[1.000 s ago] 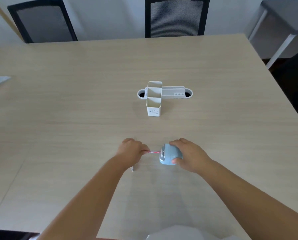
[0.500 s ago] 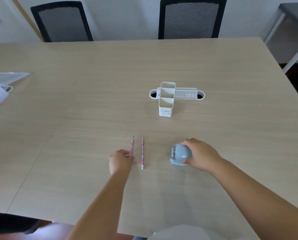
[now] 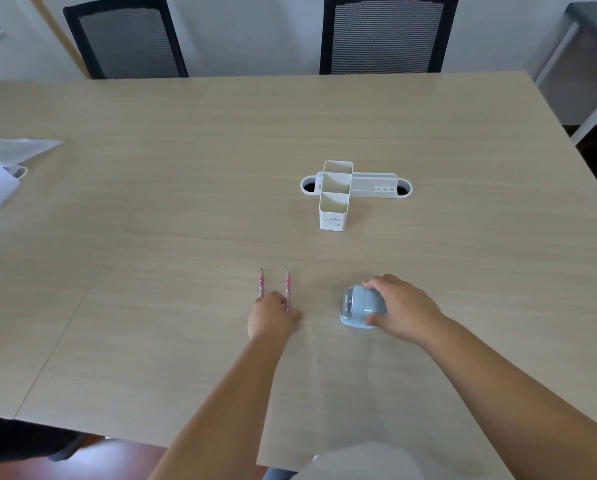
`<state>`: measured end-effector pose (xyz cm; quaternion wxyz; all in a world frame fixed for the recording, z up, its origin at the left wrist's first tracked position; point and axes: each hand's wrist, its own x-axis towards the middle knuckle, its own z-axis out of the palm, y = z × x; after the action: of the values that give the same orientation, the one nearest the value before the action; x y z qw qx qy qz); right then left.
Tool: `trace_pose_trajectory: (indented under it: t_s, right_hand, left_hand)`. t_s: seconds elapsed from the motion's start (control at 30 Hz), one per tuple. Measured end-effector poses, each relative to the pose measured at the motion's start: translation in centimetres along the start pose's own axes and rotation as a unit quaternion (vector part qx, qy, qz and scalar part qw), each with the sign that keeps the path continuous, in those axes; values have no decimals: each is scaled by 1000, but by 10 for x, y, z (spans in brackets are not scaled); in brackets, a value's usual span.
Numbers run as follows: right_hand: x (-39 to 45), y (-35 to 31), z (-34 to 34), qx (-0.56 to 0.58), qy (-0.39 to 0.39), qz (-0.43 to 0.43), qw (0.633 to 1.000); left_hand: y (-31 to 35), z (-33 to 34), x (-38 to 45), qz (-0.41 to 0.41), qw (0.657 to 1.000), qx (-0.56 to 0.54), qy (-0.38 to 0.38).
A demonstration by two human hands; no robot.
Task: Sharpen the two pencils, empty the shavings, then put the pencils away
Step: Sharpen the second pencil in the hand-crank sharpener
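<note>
Two hands down — left hand (image 3: 272,315) curled on pencils (image 3: 286,289), right hand (image 3: 399,308) cupping sharpener (image 3: 359,306).

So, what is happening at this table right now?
A person is sharpening pencils at a wooden table. The right hand holds a small blue sharpener on the table. The left hand rests over the near ends of two pink pencils, which lie side by side with their points away from the person. No pencil is in the sharpener. The white pencil holder behind them looks empty, so nothing is put away yet.
</note>
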<state>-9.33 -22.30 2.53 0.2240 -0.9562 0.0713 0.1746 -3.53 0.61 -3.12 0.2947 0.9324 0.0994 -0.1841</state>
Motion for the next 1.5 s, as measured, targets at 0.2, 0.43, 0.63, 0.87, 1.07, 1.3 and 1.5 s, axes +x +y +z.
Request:
trace_pose_trajectory:
  t_s: [0.2, 0.43, 0.63, 0.87, 1.07, 1.3, 1.5]
  right_hand:
    - [0, 0, -1, 4, -8, 1, 1000]
    - [-1, 3, 0, 19, -4, -5, 1000]
    - [0, 3, 0, 21, -7, -8, 1000]
    - [0, 2, 0, 21, -7, -11, 1000]
    - [3, 4, 0, 16, -8, -19, 1000]
    - [6, 6, 1, 12, -10, -34, 999]
    - [5, 11, 4, 54, 4, -35, 998]
  left_hand:
    - [12, -7, 6, -2, 1000, -5, -24]
    - [6, -29, -10, 150, 988, -16, -33]
    - [-10, -36, -6, 194, 980, 13, -42]
    - [3, -30, -2, 229, 971, 52, -49]
    - [22, -16, 0, 273, 957, 77, -65]
    - [31, 3, -2, 305, 947, 50, -87]
    - [31, 2, 1, 305, 946, 62, -92]
